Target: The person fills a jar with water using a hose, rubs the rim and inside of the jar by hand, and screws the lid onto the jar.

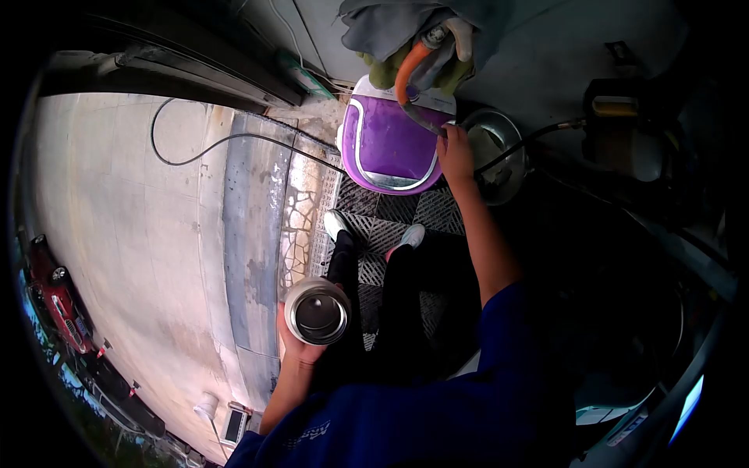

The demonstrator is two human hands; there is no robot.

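My left hand (300, 345) is wrapped round a light-coloured, wide-mouthed flask (318, 312) with a steel rim. Its open mouth faces up towards me and the inside looks dark. My right hand (456, 154) is closed on the grey lower part of a hose (413, 115), whose upper stretch is orange and rises to a tap fitting on the wall. Below and beside that hand are a purple and white tub-like appliance (394, 148) and a round metal basin (503, 183). The hose's free end is hidden by my fingers.
Grey and green cloths (390, 31) hang by the tap. A dark machine (628, 129) with a black hose stands at the right. Black grid mats (378, 207) cover the floor under my feet. A cable (211, 144) loops over the paving at left, beyond a grey step (253, 234).
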